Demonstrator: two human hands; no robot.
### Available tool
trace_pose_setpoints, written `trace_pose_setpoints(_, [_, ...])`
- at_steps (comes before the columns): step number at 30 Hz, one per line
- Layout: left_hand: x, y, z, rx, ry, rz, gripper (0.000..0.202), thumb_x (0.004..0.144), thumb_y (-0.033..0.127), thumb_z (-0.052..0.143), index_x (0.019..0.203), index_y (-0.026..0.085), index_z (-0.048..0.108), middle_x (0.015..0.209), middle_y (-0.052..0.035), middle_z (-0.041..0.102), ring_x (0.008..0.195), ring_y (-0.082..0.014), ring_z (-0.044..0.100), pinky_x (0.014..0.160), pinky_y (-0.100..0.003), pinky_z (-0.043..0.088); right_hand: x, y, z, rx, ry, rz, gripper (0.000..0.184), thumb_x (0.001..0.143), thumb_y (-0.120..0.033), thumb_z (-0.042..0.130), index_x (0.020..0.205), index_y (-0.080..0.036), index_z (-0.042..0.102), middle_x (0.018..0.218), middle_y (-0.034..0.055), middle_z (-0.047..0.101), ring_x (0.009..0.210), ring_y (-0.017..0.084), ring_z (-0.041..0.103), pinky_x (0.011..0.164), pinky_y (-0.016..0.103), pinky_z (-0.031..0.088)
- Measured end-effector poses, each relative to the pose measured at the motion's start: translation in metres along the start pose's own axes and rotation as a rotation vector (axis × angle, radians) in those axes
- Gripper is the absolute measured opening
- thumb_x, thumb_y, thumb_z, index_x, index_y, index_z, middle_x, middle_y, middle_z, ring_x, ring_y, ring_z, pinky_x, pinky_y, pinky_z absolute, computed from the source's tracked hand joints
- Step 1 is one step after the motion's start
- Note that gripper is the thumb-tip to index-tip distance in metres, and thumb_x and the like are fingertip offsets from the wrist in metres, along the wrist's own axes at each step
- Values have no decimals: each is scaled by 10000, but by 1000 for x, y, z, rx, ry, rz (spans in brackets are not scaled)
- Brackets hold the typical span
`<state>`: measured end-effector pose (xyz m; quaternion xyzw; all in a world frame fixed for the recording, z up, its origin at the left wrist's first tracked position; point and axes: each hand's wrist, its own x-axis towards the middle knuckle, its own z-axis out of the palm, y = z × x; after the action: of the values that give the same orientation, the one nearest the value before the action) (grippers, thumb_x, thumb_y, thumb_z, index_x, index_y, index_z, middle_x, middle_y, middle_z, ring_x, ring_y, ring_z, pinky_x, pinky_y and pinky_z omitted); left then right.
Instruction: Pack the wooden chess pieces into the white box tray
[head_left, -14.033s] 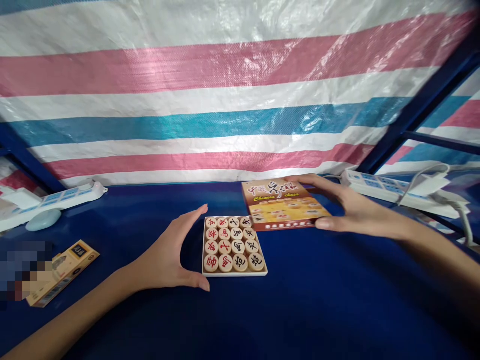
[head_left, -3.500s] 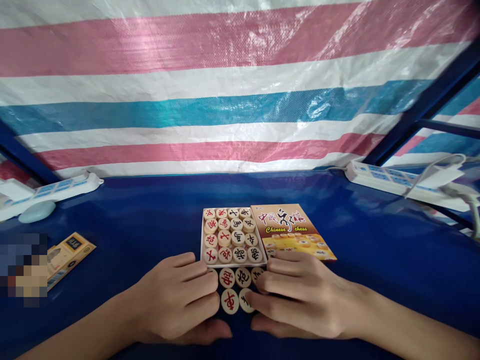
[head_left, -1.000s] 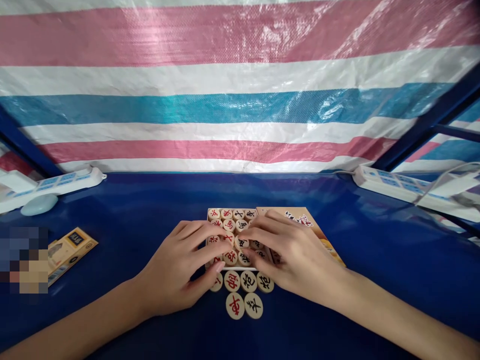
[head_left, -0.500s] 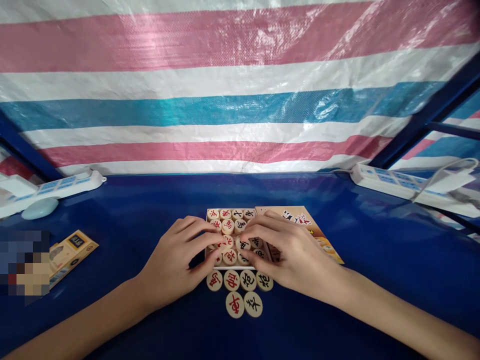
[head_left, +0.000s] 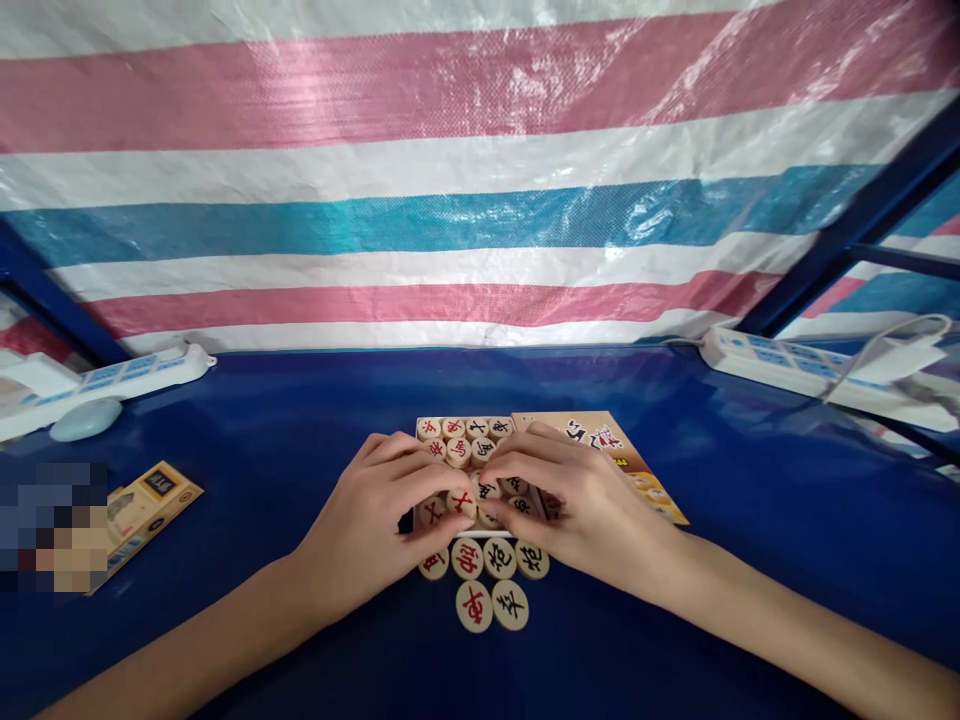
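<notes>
A white tray of round wooden Chinese chess pieces sits mid-table on the blue surface. My left hand lies over the tray's left side, fingers curled and pinching a red-marked piece in the near row. My right hand covers the tray's right side, its fingertips closed on pieces there; which piece they grip is hidden. Several loose pieces lie on the table just in front of the tray. The box lid, printed in orange and yellow, lies to the tray's right, partly under my right hand.
White power strips lie at the far left and far right, the right one with a plug and cable. A pale blue oval object sits by the left strip. A small yellow carton lies at left. A striped tarp backs the table.
Both hands have slid slightly toward me across the tray, and their fingertips have drawn together over its near rows. The loose pieces in front have stayed in place.
</notes>
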<state>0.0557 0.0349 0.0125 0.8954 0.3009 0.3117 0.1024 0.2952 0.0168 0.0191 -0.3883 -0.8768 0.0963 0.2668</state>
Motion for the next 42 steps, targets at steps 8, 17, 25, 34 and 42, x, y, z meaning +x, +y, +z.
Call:
trace_pose_setpoints(8, [-10,1,-25,106,183,20,183,853,236,729,1020,277,665,957,58,723,936,-152,607,826,-304,464,-5,-9,-21,-57,196,-14,221,883,-251,666,1100,-257,619,1041,27,681,1012,201,623,893,380,478])
trace_pose_setpoints(17, [-66,7,-31,184,118,80,91,867,179,715,930,211,658,1012,36,734,920,-133,639,855,-289,462,-77,-15,-24,-234,257,-124,321,807,-131,716,1114,-199,648,1044,62,684,960,197,644,811,334,523])
trace_pose_setpoints(25, [-64,6,-26,159,-24,69,100,915,135,630,981,208,647,1026,5,701,888,-130,632,790,-277,459,-95,-3,-21,-310,132,-169,259,844,-155,696,1098,-170,650,1062,60,663,1028,164,628,847,276,531])
trace_pose_setpoints(34, [-70,1,-25,210,-52,56,122,942,144,589,1007,227,651,996,-23,656,821,-140,603,744,-288,481,-93,-1,-22,-364,19,-181,259,925,-202,595,1177,-224,652,1146,57,642,1109,191,601,854,303,540])
trace_pose_setpoints(42, [-69,-1,-25,180,-95,67,192,963,153,564,1113,240,646,1112,-27,654,900,-144,617,779,-281,503,-91,-3,-24,-311,4,-158,253,946,-192,553,1174,-231,655,1145,67,630,1079,194,608,842,314,540])
